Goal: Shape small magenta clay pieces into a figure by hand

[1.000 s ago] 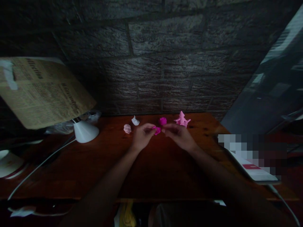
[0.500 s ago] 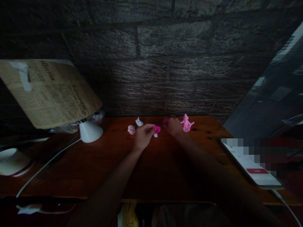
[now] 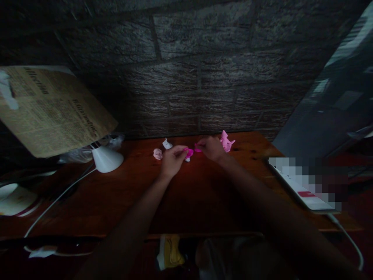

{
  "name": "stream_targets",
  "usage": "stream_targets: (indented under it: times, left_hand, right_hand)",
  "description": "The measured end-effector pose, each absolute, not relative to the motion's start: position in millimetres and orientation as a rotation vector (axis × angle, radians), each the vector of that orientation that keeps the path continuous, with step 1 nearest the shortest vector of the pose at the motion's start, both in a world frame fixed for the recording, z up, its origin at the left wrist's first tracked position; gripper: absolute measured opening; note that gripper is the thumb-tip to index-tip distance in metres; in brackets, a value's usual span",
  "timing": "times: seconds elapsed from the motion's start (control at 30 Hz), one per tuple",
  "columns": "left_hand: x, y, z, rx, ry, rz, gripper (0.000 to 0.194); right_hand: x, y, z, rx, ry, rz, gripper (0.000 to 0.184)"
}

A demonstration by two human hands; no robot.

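Observation:
Above the wooden table, my left hand point(image 3: 172, 158) pinches a bright pink piece point(image 3: 189, 152) with a small white rounded part point(image 3: 187, 159) below it. The fingers of my right hand point(image 3: 212, 147) are closed on a second bright pink piece point(image 3: 198, 148), close to the first but apart from it. Just right of my right hand stands a light pink, pointed piece with thin arms point(image 3: 226, 141), partly hidden by the hand. Left of my left hand lie a pale pink crumpled-looking piece point(image 3: 157, 154) and a small white piece point(image 3: 167, 143). The light is dim, so fine detail is lost.
On the left stands a lamp with a newspaper-print shade point(image 3: 55, 112) and a white base point(image 3: 107, 158), its cable point(image 3: 62, 194) crossing the table point(image 3: 186, 202). A paper cup point(image 3: 16, 199) lies at far left. A lit tablet point(image 3: 305, 190) rests at right. A brick wall point(image 3: 180, 77) rises behind.
My right hand has come a little nearer to my left, bringing its pink piece closer to the other one. The whole view has shifted slightly.

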State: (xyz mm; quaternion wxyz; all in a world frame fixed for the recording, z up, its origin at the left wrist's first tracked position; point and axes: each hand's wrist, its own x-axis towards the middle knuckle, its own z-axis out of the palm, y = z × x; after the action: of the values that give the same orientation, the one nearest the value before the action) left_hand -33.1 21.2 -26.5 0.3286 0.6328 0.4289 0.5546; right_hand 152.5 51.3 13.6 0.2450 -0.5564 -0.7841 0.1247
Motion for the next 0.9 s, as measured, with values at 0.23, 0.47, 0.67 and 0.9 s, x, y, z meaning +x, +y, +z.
stream_targets:
  times: [0.23,0.47,0.67,0.9]
  left_hand:
    - [-30.5,20.1,-26.2,1.686,1.119,1.399,0.022]
    - [-30.6,21.0,-26.2,1.785,1.101,1.37,0.019]
    - [-30.0,19.3,-22.8,2.016,1.177,1.465,0.014]
    - [-29.9,22.6,-27.5,1.98,1.12,1.379,0.017]
  right_hand:
    - [151.3,51.2,14.1,-1.582,-2.064,0.336,0.023]
    - [152.3,52.1,12.8,-1.468,-2.013,0.336,0.019]
    - [150.2,59.3,2.6,-1.274,-1.884,0.781,0.021]
    - [149.5,68.7,-7.3,-1.007,-1.7,1.145,0.011]
